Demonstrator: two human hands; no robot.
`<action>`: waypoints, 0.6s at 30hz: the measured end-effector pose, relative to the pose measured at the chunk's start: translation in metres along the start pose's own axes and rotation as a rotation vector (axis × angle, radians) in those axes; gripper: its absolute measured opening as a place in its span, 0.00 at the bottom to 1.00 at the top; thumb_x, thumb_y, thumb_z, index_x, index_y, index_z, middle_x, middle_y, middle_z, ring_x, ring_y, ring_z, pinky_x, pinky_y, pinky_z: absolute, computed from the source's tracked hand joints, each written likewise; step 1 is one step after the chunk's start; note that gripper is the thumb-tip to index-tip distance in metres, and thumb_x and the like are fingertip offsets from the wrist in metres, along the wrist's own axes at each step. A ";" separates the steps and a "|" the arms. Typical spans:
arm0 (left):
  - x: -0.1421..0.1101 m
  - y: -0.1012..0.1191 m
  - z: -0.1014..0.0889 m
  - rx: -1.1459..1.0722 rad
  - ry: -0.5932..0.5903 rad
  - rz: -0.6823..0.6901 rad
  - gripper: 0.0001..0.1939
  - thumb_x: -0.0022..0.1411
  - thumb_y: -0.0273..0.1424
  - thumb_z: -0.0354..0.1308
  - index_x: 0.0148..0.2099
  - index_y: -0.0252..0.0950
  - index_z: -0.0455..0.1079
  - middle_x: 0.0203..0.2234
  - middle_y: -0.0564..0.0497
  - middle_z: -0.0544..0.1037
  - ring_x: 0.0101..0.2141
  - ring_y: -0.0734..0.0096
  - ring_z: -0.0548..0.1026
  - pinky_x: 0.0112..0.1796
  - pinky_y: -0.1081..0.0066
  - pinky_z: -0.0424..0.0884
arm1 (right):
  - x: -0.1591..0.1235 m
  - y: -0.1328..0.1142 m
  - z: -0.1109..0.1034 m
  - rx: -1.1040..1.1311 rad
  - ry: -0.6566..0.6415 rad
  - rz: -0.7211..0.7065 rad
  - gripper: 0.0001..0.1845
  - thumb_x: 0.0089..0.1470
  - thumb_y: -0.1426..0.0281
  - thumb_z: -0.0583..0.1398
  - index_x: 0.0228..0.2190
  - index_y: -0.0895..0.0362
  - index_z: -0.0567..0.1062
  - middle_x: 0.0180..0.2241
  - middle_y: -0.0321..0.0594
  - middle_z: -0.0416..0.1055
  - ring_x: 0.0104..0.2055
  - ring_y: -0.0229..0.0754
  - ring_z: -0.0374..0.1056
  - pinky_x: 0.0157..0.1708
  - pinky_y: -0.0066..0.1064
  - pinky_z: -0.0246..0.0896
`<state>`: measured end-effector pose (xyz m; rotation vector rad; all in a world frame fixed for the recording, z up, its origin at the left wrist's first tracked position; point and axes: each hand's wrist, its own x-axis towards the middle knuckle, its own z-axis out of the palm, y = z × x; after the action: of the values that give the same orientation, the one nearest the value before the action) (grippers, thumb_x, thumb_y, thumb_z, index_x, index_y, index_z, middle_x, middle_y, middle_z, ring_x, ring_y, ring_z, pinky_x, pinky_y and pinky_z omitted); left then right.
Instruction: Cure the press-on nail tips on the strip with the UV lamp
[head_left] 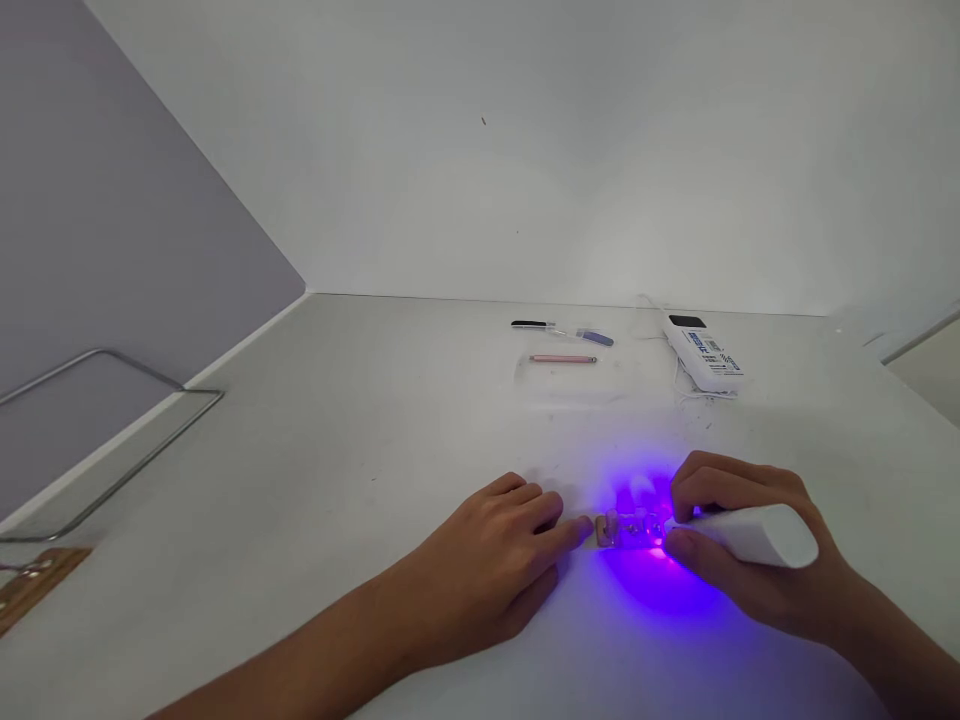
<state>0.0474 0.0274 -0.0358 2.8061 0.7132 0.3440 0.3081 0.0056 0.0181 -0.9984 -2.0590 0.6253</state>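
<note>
In the head view, a short row of small glossy pieces (pixel 630 529) lies on the white table, bathed in violet light. What the pieces are I cannot make out in the glare. At its left end is a small tan block (pixel 603 531), which the outstretched index finger of my left hand (pixel 510 555) touches. The other fingers are loosely curled, and the thumb is apart from the index. My right hand (pixel 739 490) is closed around a white handheld UV lamp (pixel 761 535), its tip close to the row's right end.
Behind the hands lie a pink pen-like stick (pixel 562 359), a black-handled tool (pixel 529 324) and a small purple-grey piece (pixel 596 338). A white power bank (pixel 705 355) with a white cable rests farther right. Bent metal wire (pixel 142 465) and a wooden board (pixel 41 585) are at left.
</note>
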 end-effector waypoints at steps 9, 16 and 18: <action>0.001 0.001 0.000 -0.012 -0.011 -0.012 0.17 0.70 0.22 0.45 0.57 0.38 0.65 0.31 0.52 0.70 0.29 0.64 0.68 0.38 0.63 0.64 | -0.003 0.002 0.000 -0.001 -0.014 0.008 0.10 0.60 0.72 0.64 0.28 0.55 0.71 0.24 0.32 0.68 0.23 0.33 0.64 0.23 0.25 0.61; 0.001 0.002 0.000 -0.016 -0.003 -0.004 0.18 0.69 0.21 0.46 0.57 0.38 0.65 0.31 0.53 0.70 0.29 0.64 0.68 0.37 0.64 0.64 | -0.004 0.005 0.000 -0.011 -0.042 0.015 0.10 0.61 0.71 0.64 0.29 0.55 0.70 0.24 0.32 0.68 0.23 0.33 0.63 0.23 0.26 0.60; 0.001 0.002 0.000 -0.023 -0.003 -0.008 0.18 0.69 0.21 0.46 0.58 0.39 0.65 0.31 0.53 0.70 0.29 0.64 0.68 0.38 0.63 0.64 | -0.004 0.004 -0.001 -0.017 -0.057 0.015 0.11 0.62 0.71 0.64 0.28 0.55 0.69 0.24 0.32 0.67 0.24 0.34 0.63 0.23 0.26 0.60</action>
<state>0.0491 0.0264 -0.0348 2.7810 0.7158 0.3439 0.3119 0.0053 0.0140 -1.0173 -2.1111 0.6522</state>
